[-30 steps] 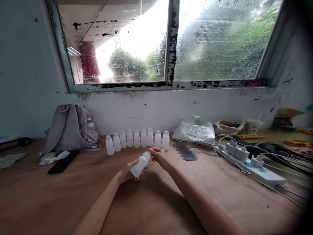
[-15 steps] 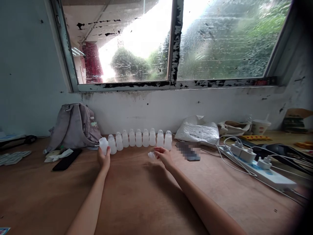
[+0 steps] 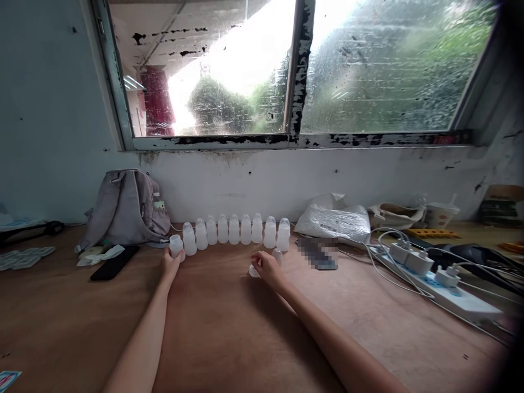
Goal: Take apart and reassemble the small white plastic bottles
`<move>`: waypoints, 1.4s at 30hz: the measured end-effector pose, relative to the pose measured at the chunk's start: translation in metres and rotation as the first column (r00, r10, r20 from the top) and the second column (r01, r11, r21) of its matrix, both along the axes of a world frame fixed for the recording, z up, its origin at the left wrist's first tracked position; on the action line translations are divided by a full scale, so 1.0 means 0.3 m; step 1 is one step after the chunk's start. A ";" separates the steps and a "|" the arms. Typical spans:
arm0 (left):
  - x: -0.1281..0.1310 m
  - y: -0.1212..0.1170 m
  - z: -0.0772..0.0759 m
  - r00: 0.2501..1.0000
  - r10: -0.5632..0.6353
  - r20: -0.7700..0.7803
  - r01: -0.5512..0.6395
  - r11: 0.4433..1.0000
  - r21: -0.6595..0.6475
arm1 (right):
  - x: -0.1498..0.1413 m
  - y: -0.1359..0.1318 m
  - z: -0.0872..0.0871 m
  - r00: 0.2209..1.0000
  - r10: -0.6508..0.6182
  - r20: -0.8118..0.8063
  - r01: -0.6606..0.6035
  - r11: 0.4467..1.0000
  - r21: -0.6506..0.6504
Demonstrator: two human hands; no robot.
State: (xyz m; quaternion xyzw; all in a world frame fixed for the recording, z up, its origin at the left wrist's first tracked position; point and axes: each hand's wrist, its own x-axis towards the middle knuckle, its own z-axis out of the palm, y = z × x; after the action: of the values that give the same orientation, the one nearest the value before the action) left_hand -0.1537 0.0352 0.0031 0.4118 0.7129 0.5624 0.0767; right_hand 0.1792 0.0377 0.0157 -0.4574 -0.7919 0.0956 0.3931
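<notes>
My left hand is wrapped around a milky-white baby bottle whose top is open. This bottle stands at the left end of a curved row of similar bottles, which have clear caps on. My right hand is to the right, low over the table, its fingers curled down around a small white bottle collar. Its fingertips are partly hidden. Just behind that hand a translucent cap stands on the table, in front of the row's right end.
A grey backpack and a black phone lie left. Behind the row's right end are a silvery plastic package and a blurred-out dark item. A white power strip with chargers and cables runs along the right.
My right hand has left the clear cap, which now stands behind it, and has come down over the white collar. My left hand has lowered the open bottle slightly.
</notes>
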 end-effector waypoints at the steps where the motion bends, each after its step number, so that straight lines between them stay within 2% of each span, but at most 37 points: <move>1: 0.005 -0.005 0.004 1.000 0.017 -0.008 -0.017 1.000 0.013 | 0.001 -0.007 0.005 0.999 -0.011 0.030 0.011 1.000 0.002; 3: 0.016 -0.023 0.019 0.993 0.100 -0.062 -0.094 0.990 0.105 | 0.002 -0.023 0.016 0.995 -0.054 0.086 0.054 0.999 -0.005; 6: 0.047 -0.064 0.058 0.943 0.262 -0.203 -0.175 0.914 0.367 | 0.001 -0.043 0.027 0.981 -0.119 0.156 0.129 0.990 -0.060; 8: 0.088 -0.090 0.086 0.921 0.266 -0.285 -0.108 0.876 0.469 | -0.002 -0.049 0.027 0.975 -0.127 0.184 0.149 0.983 -0.109; 9: 0.117 -0.101 0.097 0.920 0.223 -0.322 -0.047 0.879 0.475 | -0.004 -0.049 0.025 0.973 -0.129 0.190 0.154 0.980 -0.127; 11: 0.195 -0.117 0.110 0.913 0.063 -0.404 0.120 0.903 0.412 | -0.008 -0.046 0.019 0.971 -0.135 0.199 0.167 0.974 -0.152; 13: 0.291 -0.130 0.110 0.851 -0.171 -0.497 0.335 0.905 0.263 | -0.010 -0.040 0.011 0.968 -0.141 0.207 0.176 0.971 -0.163; 14: 0.341 -0.136 0.104 0.789 -0.299 -0.537 0.447 0.879 0.167 | -0.009 -0.038 0.008 0.967 -0.143 0.211 0.180 0.970 -0.165; 16: 0.432 -0.148 0.085 0.626 -0.533 -0.569 0.637 0.770 -0.020 | -0.007 -0.034 0.002 0.967 -0.141 0.213 0.177 0.971 -0.162; 17: 0.469 -0.154 0.073 0.580 -0.600 -0.551 0.692 0.720 -0.055 | -0.007 -0.033 0.000 0.970 -0.131 0.206 0.165 0.974 -0.153; 19: 0.522 -0.164 0.049 0.556 -0.679 -0.480 0.747 0.661 -0.069 | -0.007 -0.033 -0.001 0.981 -0.090 0.175 0.112 0.987 -0.117; 23: 0.553 -0.174 0.025 0.549 -0.750 -0.370 0.782 0.616 -0.088 | -0.025 -0.048 0.001 0.995 0.060 0.074 -0.058 0.998 -0.019; 28: 0.533 -0.166 0.034 0.512 -0.761 -0.400 0.793 0.597 -0.121 | -0.064 -0.077 -0.003 0.969 0.240 0.052 -0.242 0.970 0.032; 39: 0.497 -0.147 0.043 0.487 -0.720 -0.494 0.756 0.631 -0.174 | -0.081 -0.080 -0.012 0.954 0.299 0.012 -0.299 0.954 0.009; 42: 0.467 -0.134 0.048 0.490 -0.697 -0.524 0.709 0.668 -0.227 | -0.079 -0.071 -0.020 0.954 0.300 0.013 -0.300 0.954 0.012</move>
State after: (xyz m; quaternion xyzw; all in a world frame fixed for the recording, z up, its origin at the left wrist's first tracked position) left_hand -0.0136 -0.0050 0.0176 0.8146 0.4650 0.3378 0.0782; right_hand 0.1556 0.0164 0.0098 -0.3298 -0.8549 0.1463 0.3729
